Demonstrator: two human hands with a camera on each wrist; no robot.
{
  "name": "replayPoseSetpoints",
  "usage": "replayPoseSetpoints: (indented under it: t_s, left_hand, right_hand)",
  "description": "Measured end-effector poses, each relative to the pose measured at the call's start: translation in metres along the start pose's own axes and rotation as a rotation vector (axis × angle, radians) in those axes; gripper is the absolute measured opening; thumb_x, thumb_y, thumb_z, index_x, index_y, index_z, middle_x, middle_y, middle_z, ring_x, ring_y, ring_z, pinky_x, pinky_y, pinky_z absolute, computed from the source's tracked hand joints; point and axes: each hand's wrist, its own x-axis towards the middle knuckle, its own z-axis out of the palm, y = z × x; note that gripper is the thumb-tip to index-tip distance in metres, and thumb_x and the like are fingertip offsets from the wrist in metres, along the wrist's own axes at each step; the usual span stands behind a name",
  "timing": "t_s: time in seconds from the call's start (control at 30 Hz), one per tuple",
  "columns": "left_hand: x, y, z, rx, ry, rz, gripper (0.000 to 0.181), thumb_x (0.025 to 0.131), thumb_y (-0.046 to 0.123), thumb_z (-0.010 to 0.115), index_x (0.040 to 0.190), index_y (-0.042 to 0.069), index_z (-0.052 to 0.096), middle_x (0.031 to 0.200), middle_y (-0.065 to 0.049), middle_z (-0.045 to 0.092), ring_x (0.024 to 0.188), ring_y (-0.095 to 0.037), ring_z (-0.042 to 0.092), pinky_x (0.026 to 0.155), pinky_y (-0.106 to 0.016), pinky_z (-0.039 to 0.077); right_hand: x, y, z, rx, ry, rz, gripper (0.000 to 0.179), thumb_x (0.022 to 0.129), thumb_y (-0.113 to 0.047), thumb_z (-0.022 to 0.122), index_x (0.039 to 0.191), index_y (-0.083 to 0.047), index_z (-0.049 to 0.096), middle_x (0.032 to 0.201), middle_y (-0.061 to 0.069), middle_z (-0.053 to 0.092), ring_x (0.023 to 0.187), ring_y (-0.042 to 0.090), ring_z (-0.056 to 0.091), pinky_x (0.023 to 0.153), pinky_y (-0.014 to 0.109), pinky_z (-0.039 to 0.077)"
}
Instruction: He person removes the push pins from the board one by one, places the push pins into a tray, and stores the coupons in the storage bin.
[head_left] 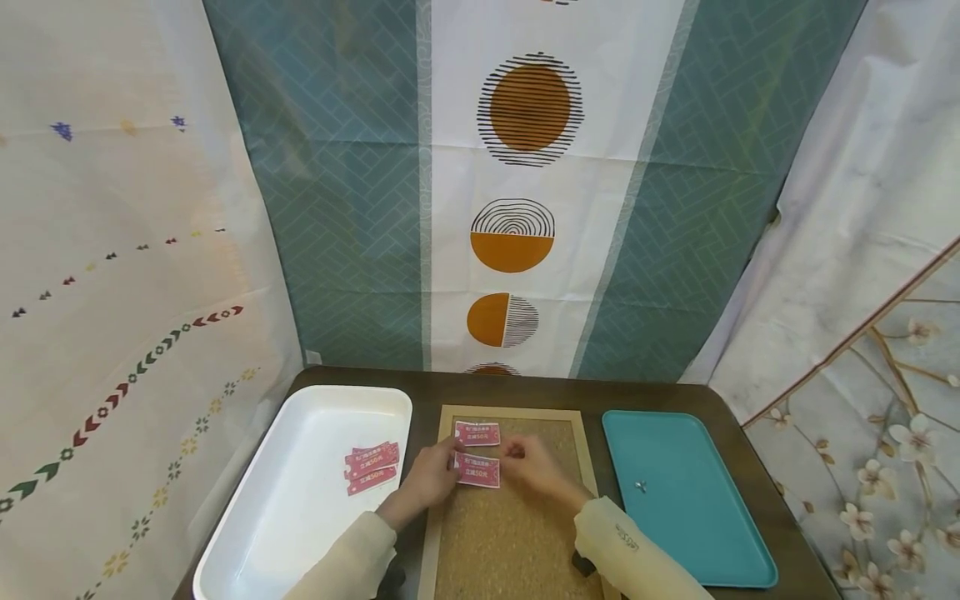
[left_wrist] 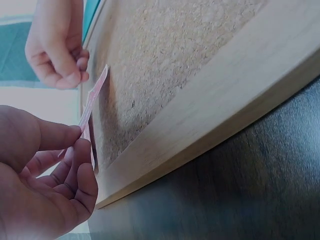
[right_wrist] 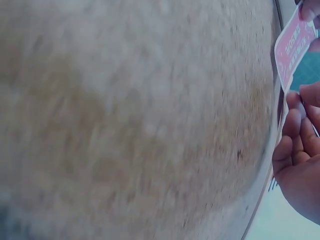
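Observation:
My left hand [head_left: 433, 473] pinches the left edge of a pink coupon [head_left: 477, 471] between thumb and fingertips. In the left wrist view this coupon [left_wrist: 95, 100] stands tilted over the cork board [head_left: 517, 533]. Just above it in the head view, another pink coupon [head_left: 477, 433] lies on the board near the top of the frame. My right hand [head_left: 536, 465] is at the right end of the held coupon, with curled fingers and thumb against the index finger. In the left wrist view the right hand [left_wrist: 59, 50] appears apart from the paper; I cannot tell whether it pinches something small.
To the left, a white tray [head_left: 255, 533] holds several pink coupons [head_left: 372, 467]. A teal tray [head_left: 697, 500] lies to the right with small silvery pieces [head_left: 641, 486] in it. The board's wooden frame [left_wrist: 210, 130] rises above the dark table [left_wrist: 225, 200]. Patterned curtains hang behind.

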Motion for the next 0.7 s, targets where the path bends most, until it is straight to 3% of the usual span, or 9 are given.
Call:
replayPoseSetpoints:
  t_s: [0.2, 0.43, 0.7]
  left_hand:
    - [0.001, -0.003, -0.003, -0.004, 0.001, -0.006, 0.03, 0.095, 0.001, 0.073, 0.124, -0.003, 0.065, 0.085, -0.007, 0.066, 0.066, -0.013, 0.057, 0.05, -0.025, 0.047]
    - [0.003, -0.004, -0.005, 0.003, 0.016, -0.012, 0.033, 0.094, 0.0, 0.073, 0.126, -0.001, 0.065, 0.078, -0.002, 0.061, 0.063, -0.013, 0.055, 0.049, -0.025, 0.046]
    - [0.002, -0.003, -0.012, -0.002, 0.022, 0.01, 0.034, 0.094, -0.002, 0.072, 0.127, -0.004, 0.065, 0.073, -0.001, 0.057, 0.06, -0.012, 0.053, 0.048, -0.023, 0.043]
  right_hand:
    - [0.0, 0.006, -0.01, -0.08, 0.011, -0.004, 0.007, 0.098, -0.003, 0.072, 0.096, -0.007, 0.077, 0.091, 0.002, 0.075, 0.081, 0.01, 0.063, 0.074, 0.026, 0.055]
    - [-0.004, 0.009, -0.015, -0.018, -0.008, 0.024, 0.01, 0.1, -0.001, 0.068, 0.098, -0.005, 0.076, 0.091, 0.002, 0.073, 0.08, 0.01, 0.06, 0.071, 0.026, 0.053]
    - [-0.005, 0.012, -0.018, -0.029, 0.005, 0.011, 0.01, 0.102, 0.001, 0.064, 0.102, -0.002, 0.073, 0.094, 0.002, 0.071, 0.085, 0.013, 0.059, 0.076, 0.026, 0.051]
